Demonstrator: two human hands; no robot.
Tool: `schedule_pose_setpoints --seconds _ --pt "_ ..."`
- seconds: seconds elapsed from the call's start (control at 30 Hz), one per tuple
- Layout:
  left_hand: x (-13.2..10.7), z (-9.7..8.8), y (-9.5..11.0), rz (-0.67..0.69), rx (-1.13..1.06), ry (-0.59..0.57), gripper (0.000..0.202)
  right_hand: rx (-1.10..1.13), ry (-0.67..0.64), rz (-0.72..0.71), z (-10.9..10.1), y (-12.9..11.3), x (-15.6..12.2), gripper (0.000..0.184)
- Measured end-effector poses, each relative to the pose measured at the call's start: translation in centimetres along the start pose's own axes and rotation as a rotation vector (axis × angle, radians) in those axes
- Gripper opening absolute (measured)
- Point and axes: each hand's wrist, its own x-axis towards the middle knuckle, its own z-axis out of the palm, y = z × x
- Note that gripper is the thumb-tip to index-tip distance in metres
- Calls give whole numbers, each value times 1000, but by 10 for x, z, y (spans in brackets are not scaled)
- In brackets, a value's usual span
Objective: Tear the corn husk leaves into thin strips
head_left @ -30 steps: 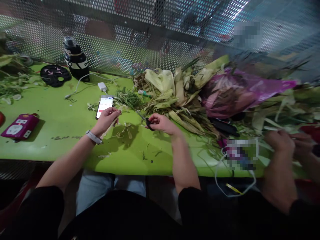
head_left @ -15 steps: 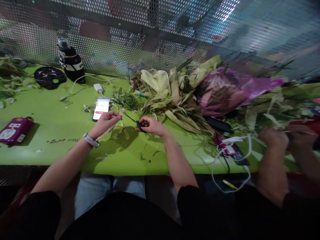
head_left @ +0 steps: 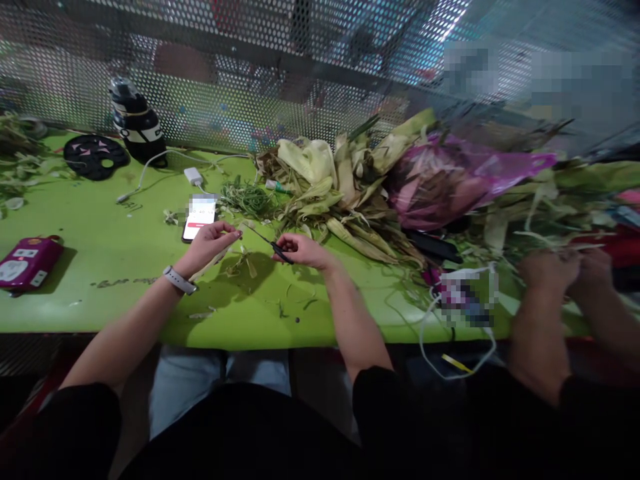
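Observation:
My left hand (head_left: 215,241), with a pale watch band on its wrist, is closed in a pinch on a thin strip of corn husk (head_left: 213,262), which trails down below the palm. My right hand (head_left: 303,251) is closed around the handles of dark scissors (head_left: 281,251). Their blades point up and left, the tips close to my left fingertips. Beneath the two hands is a small knotted husk piece (head_left: 243,261); whether it hangs or lies on the table I cannot tell. A lit phone (head_left: 201,217) lies just behind my left hand.
Heaped dry corn husks (head_left: 345,193) and a pink plastic bag (head_left: 435,187) fill the back right. Green trimmings (head_left: 245,198), a black bottle (head_left: 140,130), a black mask-like item (head_left: 95,157) and a purple power block (head_left: 31,262) lie leftward. At right, a co-worker's hands (head_left: 550,273) handle strips.
A pale bit that showed above my left fingertips is hardly visible now. My hands keep nearly the same pose, while the view has shifted slightly. The co-worker's hands have moved a little.

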Motion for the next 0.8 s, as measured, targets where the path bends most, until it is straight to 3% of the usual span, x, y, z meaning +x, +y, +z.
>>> schedule_pose_setpoints --seconds 0.13,0.53,0.8 --pt "1 -1 -5 31 58 -62 27 1 8 -3 -2 -3 -2 42" --pt "1 -2 -5 36 115 -77 30 32 64 -25 -4 -3 -3 45" --pt "0 -1 -3 70 126 -55 29 -28 13 -40 -4 0 -1 39"
